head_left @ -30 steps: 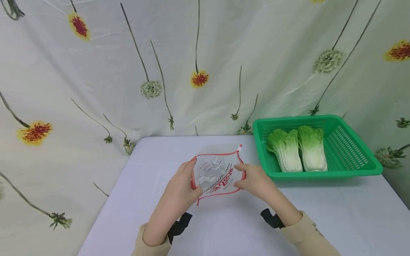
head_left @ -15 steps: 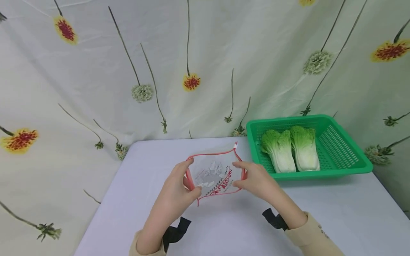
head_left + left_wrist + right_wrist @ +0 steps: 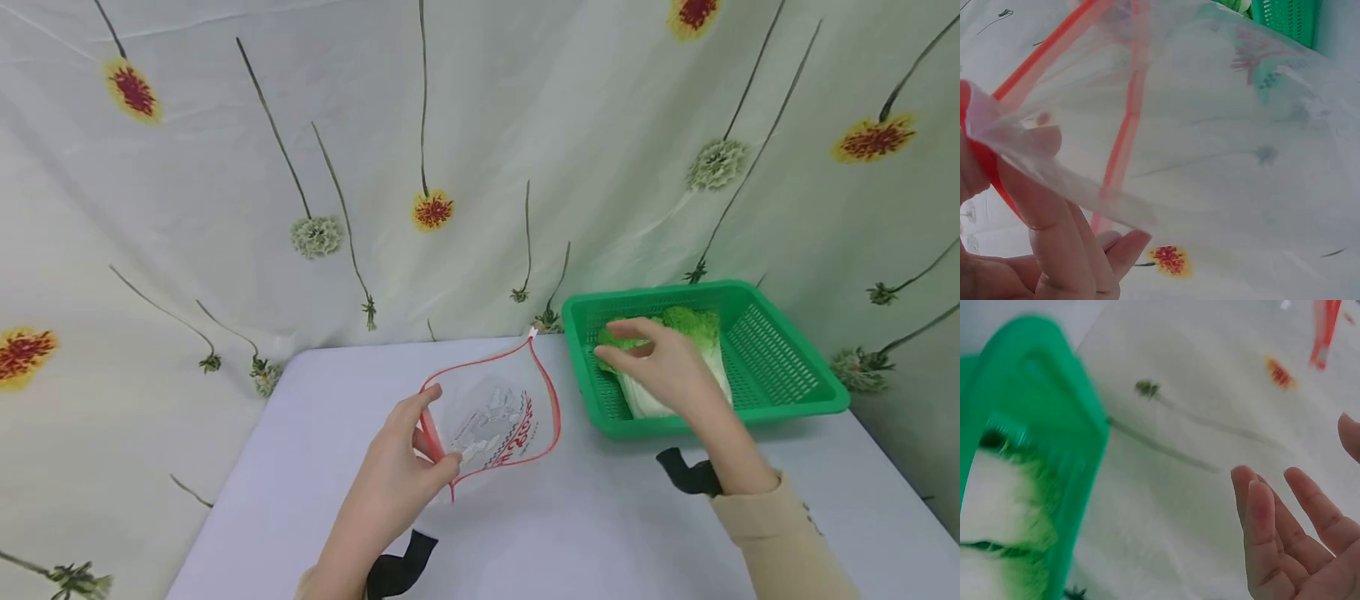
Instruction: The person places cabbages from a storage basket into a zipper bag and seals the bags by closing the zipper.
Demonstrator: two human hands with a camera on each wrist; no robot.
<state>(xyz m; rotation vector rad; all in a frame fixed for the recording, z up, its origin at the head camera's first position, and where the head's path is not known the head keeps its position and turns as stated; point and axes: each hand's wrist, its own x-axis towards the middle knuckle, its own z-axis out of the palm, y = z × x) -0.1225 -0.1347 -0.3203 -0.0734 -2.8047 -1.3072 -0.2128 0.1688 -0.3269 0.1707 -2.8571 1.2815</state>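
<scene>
A clear zip bag (image 3: 487, 417) with a red-edged mouth and red print hangs spread above the table. My left hand (image 3: 408, 454) grips its left edge, thumb in front and fingers along the rim; the left wrist view shows the red seal between them. Its mouth stands wide apart. My right hand (image 3: 663, 362), fingers apart and holding nothing, hovers over the near left part of the green basket (image 3: 795, 408). Inside lie two napa cabbages (image 3: 708, 350), partly hidden by that hand in the head view. The right wrist view shows the basket beside the hand (image 3: 1300, 537).
The white table (image 3: 315, 417) extends left of and in front of the basket. Behind it hangs a pale flower-printed cloth (image 3: 360, 150). A black strap (image 3: 686, 473) is around the right wrist, another strap (image 3: 401, 567) around the left.
My right hand has let go of the bag's right edge and moved right, over the basket. The left hand keeps holding the bag, whose mouth now gapes wider.
</scene>
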